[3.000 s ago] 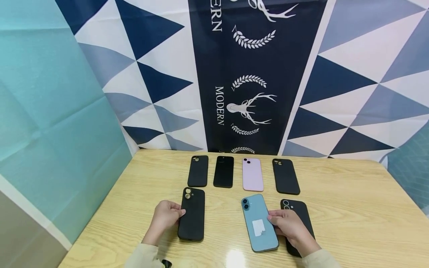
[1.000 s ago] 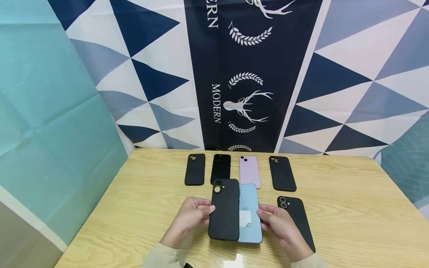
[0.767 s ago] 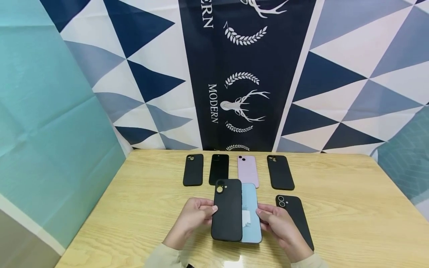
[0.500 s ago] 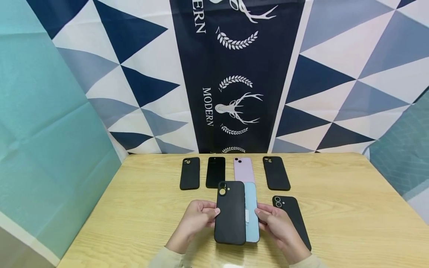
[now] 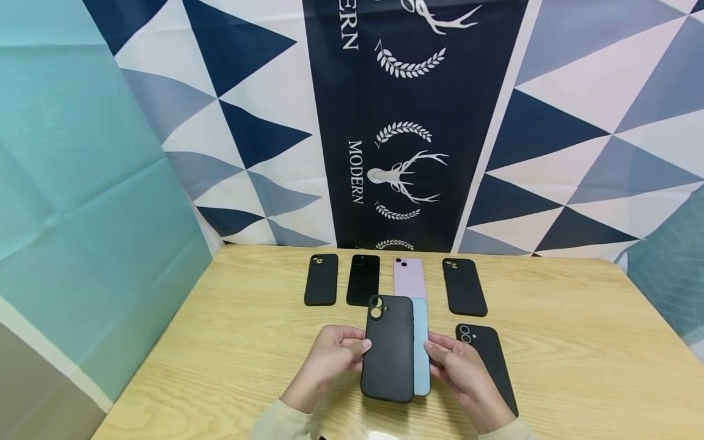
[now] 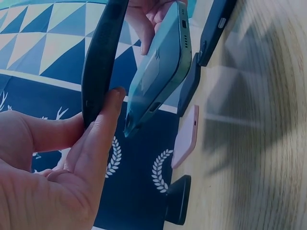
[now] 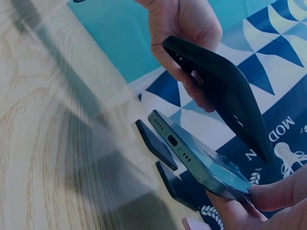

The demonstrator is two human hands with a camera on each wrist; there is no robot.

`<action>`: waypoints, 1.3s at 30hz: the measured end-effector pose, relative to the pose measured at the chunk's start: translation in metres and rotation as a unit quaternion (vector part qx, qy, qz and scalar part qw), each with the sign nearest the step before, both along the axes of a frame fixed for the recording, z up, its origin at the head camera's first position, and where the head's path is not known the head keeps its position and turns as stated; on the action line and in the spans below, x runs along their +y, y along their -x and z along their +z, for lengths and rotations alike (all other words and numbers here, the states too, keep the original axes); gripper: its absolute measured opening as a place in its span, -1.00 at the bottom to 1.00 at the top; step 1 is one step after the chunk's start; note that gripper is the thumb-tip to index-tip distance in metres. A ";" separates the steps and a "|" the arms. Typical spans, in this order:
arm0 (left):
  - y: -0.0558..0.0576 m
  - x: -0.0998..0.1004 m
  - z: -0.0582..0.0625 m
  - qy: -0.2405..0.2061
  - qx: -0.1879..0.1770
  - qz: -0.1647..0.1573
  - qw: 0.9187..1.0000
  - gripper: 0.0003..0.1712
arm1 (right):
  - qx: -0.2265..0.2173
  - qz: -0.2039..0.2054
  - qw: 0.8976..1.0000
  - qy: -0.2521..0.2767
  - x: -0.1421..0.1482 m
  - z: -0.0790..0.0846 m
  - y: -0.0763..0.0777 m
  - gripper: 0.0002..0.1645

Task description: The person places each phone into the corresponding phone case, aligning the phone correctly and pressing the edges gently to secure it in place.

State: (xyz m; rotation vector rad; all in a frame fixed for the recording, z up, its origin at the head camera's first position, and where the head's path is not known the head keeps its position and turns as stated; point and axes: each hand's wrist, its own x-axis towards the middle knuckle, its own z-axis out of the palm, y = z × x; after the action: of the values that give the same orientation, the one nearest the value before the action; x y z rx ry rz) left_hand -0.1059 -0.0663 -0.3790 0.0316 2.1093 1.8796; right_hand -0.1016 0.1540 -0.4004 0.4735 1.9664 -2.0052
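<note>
My left hand (image 5: pixel 335 354) pinches a black phone case (image 5: pixel 388 351) by its left edge, thumb on the back. The case has a camera cut-out at its upper left. With my right hand (image 5: pixel 462 370) I grip a light blue phone (image 5: pixel 421 348) by its right edge. In the head view the case covers most of the phone, leaving a strip on the right. Both wrist views show a gap between the case (image 6: pixel 103 57) and the phone (image 6: pixel 158 62), above the table. The phone's bottom edge with its charging port faces the right wrist camera.
Along the back of the wooden table (image 5: pixel 231 318) lie a black case (image 5: pixel 321 280), a black phone (image 5: pixel 363 280), a pink phone (image 5: pixel 409 278) and another black case (image 5: pixel 465 287). A black phone or cased phone (image 5: pixel 489 360) lies beside my right hand. A patterned cloth (image 5: pixel 407 122) hangs behind.
Three seconds ago the case and blue phone were well apart. Both came together at the middle, and the case has slid right over the phone, covering more of it. The other items stay put.
</note>
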 end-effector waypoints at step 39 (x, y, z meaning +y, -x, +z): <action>-0.006 0.011 0.001 0.008 0.019 0.033 0.999 -0.73 | 0.001 0.059 0.994 0.088 -0.007 -0.003 -0.003 -0.42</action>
State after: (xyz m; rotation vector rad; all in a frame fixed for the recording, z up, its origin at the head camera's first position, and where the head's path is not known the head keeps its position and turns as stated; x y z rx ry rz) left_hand -0.1001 -0.0550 -0.3784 -0.0060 2.1757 1.9149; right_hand -0.0982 0.1466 -0.4037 0.3063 1.7540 -2.0816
